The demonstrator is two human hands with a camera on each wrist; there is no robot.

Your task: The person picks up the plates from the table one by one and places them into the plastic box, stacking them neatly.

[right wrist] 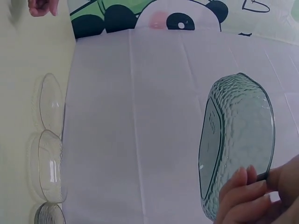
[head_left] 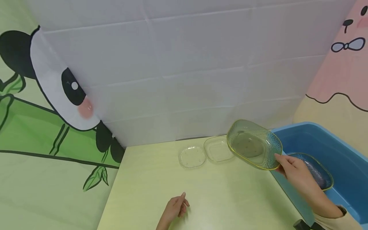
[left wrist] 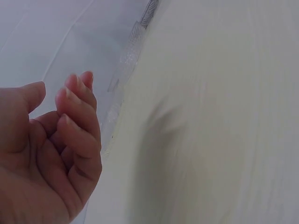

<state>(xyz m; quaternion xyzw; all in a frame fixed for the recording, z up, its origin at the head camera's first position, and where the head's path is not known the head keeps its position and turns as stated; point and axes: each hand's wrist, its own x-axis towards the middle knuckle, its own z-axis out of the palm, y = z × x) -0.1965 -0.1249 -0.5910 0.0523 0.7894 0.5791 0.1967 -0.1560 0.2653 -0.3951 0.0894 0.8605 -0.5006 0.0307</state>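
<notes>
My right hand (head_left: 296,172) pinches the rim of a clear greenish bowl (head_left: 250,143) between thumb and fingers. The bowl is rectangular with rounded corners and dimpled walls; it is tilted, in the air beside the blue tub. In the right wrist view the same bowl (right wrist: 238,135) shows its side and flat base. Low over the front of the table, my left hand (head_left: 174,207) holds nothing. Its fingers (left wrist: 77,107) are loosely bent in the left wrist view, and its shadow falls on the table.
Two clear shallow dishes, a scalloped one (head_left: 192,157) and a smoother one (head_left: 218,149), sit at the table's (head_left: 149,179) back edge. A ribbed clear piece (right wrist: 49,214) lies beside them. The blue tub (head_left: 342,156) on the right holds a dark clear bowl (head_left: 311,169). A white cloth wall stands behind.
</notes>
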